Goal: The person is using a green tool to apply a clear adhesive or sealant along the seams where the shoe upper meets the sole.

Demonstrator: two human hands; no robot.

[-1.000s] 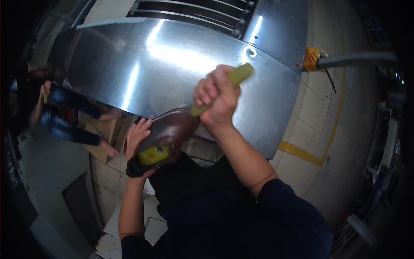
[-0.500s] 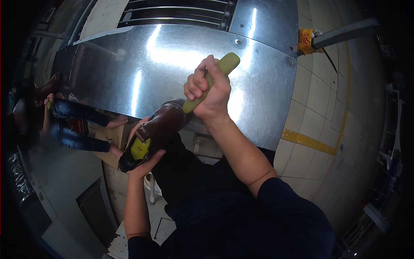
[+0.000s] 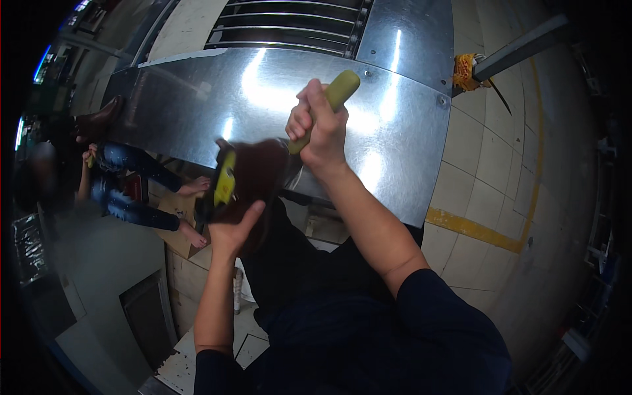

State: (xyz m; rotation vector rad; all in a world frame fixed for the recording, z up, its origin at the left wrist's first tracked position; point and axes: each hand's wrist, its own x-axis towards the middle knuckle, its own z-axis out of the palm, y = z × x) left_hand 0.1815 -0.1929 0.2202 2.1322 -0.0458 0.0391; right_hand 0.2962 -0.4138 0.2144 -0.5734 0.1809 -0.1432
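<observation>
Head view, looking down. The left hand (image 3: 234, 227) cups a dark brown shoe (image 3: 253, 181) from below, fingers curled against its side. The shoe is blurred; a yellow insole (image 3: 225, 178) shows at its opening, which faces left. The right hand (image 3: 319, 128) is clenched around a pale green handle (image 3: 329, 105) whose far end angles down into the shoe. Both are held in front of a shiny metal table (image 3: 408, 131), near the middle of its front edge. A slatted vent (image 3: 289, 23) lies at its far edge. To the left, another person in jeans (image 3: 125, 178) sits over a flat brown cardboard sheet (image 3: 172, 217). A yellow stripe (image 3: 474, 230) marks the tiled floor on the right.
</observation>
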